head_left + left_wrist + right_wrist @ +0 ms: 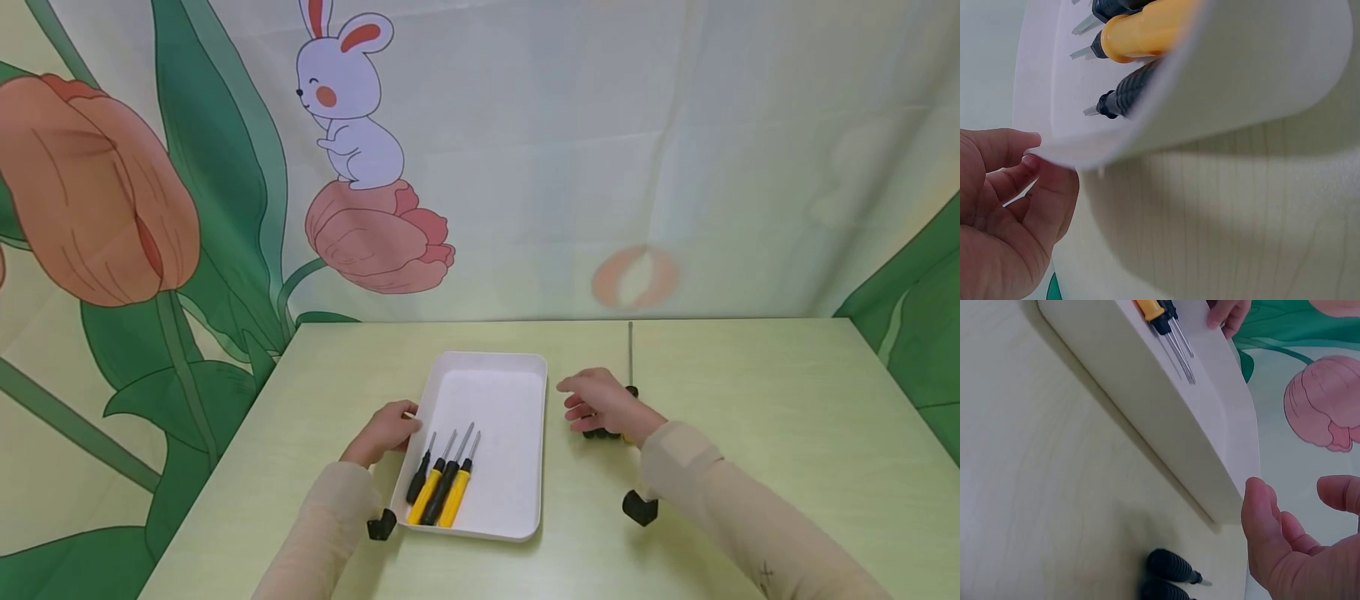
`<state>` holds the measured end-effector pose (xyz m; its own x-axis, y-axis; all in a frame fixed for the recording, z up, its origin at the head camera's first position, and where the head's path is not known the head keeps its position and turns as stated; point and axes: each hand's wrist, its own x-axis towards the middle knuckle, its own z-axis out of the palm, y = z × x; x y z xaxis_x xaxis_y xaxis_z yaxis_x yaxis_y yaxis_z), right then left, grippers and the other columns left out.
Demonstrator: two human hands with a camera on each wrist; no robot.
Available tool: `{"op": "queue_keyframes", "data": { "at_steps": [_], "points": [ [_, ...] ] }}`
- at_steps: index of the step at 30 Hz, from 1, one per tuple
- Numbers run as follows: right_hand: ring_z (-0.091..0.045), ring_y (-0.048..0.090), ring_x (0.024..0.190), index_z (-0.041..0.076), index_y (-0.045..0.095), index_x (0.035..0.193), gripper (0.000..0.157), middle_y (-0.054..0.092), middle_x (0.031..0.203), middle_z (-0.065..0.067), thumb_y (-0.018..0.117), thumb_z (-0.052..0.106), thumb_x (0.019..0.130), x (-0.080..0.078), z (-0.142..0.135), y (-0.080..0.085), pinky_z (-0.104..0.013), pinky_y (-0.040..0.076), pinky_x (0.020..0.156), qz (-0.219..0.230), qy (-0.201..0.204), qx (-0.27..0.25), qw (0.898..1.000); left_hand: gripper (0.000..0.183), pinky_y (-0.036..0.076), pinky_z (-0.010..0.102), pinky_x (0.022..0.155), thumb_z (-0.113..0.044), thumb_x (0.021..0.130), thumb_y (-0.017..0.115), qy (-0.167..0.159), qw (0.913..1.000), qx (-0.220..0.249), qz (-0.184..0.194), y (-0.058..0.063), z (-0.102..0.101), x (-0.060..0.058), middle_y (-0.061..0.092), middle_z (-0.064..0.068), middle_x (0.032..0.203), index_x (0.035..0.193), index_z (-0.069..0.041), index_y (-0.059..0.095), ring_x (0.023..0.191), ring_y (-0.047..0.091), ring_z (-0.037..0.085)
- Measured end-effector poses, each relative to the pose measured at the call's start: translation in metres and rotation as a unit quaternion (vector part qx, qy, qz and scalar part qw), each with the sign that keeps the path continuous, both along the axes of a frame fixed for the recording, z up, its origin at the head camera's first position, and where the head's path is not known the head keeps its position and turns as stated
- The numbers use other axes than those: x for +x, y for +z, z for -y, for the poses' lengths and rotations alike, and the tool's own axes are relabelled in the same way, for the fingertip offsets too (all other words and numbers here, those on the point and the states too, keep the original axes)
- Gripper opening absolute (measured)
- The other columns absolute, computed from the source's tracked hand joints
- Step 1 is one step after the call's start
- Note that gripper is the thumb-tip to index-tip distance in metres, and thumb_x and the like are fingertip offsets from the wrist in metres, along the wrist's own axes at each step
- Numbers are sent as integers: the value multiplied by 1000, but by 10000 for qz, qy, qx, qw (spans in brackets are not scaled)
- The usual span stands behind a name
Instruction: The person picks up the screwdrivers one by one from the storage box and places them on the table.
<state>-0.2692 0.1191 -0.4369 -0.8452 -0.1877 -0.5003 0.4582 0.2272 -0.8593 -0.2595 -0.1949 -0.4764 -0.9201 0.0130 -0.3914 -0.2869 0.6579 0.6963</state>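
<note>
A white tray (506, 433) lies lengthwise on the table, with several screwdrivers side by side in its near left part. Two have yellow handles, such as the rightmost yellow screwdriver (455, 496); the others are black. My left hand (386, 429) pinches the tray's left rim between thumb and fingers. Just right of the tray, my right hand (603, 404) hovers with nothing in it, thumb and fingers apart. Under and behind it lie more screwdrivers, partly hidden, among them one with a long shaft (631, 354). The right wrist view shows a black screwdriver (1171, 565) on the table.
The pale wood-grain table (780, 433) reaches back to a hanging cloth (525, 167) printed with tulips and a rabbit. A black wrist device (640, 507) hangs below the right sleeve, another black device (382, 525) beside the left sleeve near the tray's corner.
</note>
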Motion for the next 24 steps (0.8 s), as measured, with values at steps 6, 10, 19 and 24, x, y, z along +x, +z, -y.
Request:
{"op": "queue_keyframes", "data": {
  "at_steps": [6, 10, 19, 24],
  "points": [
    [-16, 55, 63, -1, 45, 115, 37, 51, 94, -15, 52, 19, 85, 8, 15, -1, -27, 51, 57, 106, 134, -56, 9998, 29, 51, 33, 67, -10, 87, 47, -7, 10000, -26, 12, 1, 0, 0, 58, 18, 103, 113, 3, 50, 72, 59, 19],
    [-16, 55, 62, -1, 46, 113, 36, 52, 91, -14, 53, 20, 85, 13, 25, -4, -28, 51, 57, 121, 229, -30, 9997, 29, 51, 33, 67, -10, 87, 47, -24, 10000, -44, 4, 1, 0, 0, 58, 18, 103, 113, 3, 50, 73, 59, 20],
    [-17, 55, 61, -2, 49, 110, 35, 54, 91, -15, 56, 20, 83, 22, 44, -11, -30, 52, 56, 234, 360, 84, 9990, 29, 51, 34, 67, -9, 87, 46, -80, 9999, 78, -63, 0, 1, -1, 58, 20, 103, 113, 4, 49, 73, 59, 20],
    [-18, 56, 62, -3, 48, 109, 37, 54, 99, -20, 56, 21, 83, 29, 54, -14, -30, 52, 56, 283, 472, 107, 9984, 29, 51, 35, 68, -8, 87, 46, -112, 9998, 123, -86, -1, 2, 0, 58, 21, 103, 114, 5, 48, 73, 59, 20]
  ]
}}
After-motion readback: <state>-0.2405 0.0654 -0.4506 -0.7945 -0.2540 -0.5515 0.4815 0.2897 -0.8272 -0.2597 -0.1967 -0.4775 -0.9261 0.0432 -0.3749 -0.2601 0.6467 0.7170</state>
